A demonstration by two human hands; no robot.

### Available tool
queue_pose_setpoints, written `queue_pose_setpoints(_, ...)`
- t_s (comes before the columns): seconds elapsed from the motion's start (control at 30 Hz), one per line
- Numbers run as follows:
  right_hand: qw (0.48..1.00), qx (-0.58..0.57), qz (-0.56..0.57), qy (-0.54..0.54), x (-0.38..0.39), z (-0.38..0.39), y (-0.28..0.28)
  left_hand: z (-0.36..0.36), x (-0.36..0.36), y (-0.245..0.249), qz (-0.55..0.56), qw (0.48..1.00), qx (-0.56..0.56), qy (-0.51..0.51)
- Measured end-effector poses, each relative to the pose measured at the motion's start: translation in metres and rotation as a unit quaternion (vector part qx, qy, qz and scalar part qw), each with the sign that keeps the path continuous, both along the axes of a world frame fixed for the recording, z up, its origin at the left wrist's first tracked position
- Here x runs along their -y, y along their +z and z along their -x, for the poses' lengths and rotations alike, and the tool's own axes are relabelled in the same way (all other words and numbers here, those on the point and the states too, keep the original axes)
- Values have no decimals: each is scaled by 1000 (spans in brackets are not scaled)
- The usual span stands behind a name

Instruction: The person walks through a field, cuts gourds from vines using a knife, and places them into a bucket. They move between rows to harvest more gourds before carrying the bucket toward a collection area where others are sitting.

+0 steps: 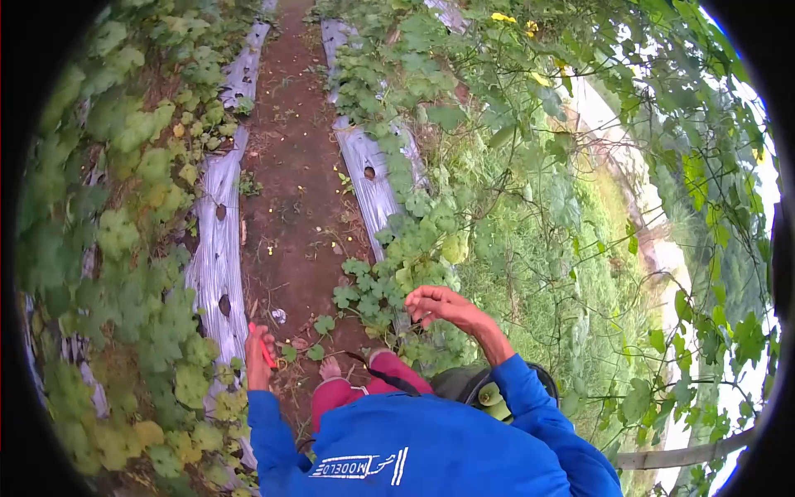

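Observation:
At the lower left, my left hand (pixel 258 364) is closed around a slim red tool (pixel 267 354), perhaps clippers; its blades cannot be made out. Out in front of my right side, my right hand (pixel 447 308) has curled fingers, with a small dark bit near the fingertips that I cannot identify. Leafy vines (pixel 368 290) lie just beyond this hand. Close to my right hip stands a dark bucket (pixel 546 383) with long green vegetables (pixel 494 401) inside, partly hidden by my blue sleeve.
A brown dirt path (pixel 290 207) runs ahead between strips of silver plastic mulch (pixel 222 219) with holes. Dense vines (pixel 132 248) cover the left side. Climbing vines with yellow flowers (pixel 503 16) hang at the right. A pole (pixel 687 455) crosses the lower right.

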State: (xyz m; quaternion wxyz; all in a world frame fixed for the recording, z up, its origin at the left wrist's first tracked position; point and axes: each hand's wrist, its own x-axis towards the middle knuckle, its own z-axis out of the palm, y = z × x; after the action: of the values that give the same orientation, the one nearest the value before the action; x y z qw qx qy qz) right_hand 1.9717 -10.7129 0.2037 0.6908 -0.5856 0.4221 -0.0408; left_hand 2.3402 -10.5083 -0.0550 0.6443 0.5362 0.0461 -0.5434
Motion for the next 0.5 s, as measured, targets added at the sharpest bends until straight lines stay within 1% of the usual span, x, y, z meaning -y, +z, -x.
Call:
queue_pose_setpoints(0.07, 1000, -5, -10, -6, 27, -5, 0, -21, 53, 36, 18, 993, 90, -68)
queue_pose_setpoints(0.1, 1000, -15, 2, -19, 41, -8, 2, -32, 80, 48, 19, 993, 92, -78)
queue_pose_setpoints(0.17, 999, -4, 6, -48, 74, -4, -10, -47, 128, 61, 29, 976, 163, -140)
queue_pose_setpoints(0.2, 998, 7, 9, -66, 91, -4, -17, -53, 148, 66, 30, 975, 164, -143)
queue_pose_setpoints(0.23, 994, 0, 8, -110, 110, -1, -22, -58, 171, 71, 46, 968, 184, -161)
queue_pose_setpoints(0.27, 993, 3, 12, -115, 129, 1, -24, -62, 194, 76, 64, 960, 204, -180)
queue_pose_setpoints(0.33, 973, 68, -15, -220, 173, 9, -36, -66, 235, 90, 69, 955, 216, -191)
queue_pose_setpoints(0.37, 960, 66, -30, -270, 201, 16, -48, -68, 257, 92, 68, 948, 234, -207)
queue_pose_setpoints(0.4, 958, 72, -28, -276, 226, 22, -55, -71, 280, 94, 68, 939, 254, -224)
queue_pose_setpoints(0.47, 925, 122, -39, -358, 279, 39, -70, -76, 333, 94, 66, 931, 264, -244)
queue_pose_setpoints(0.5, 917, 131, -25, -375, 307, 49, -82, -78, 365, 88, 57, 923, 274, -264)
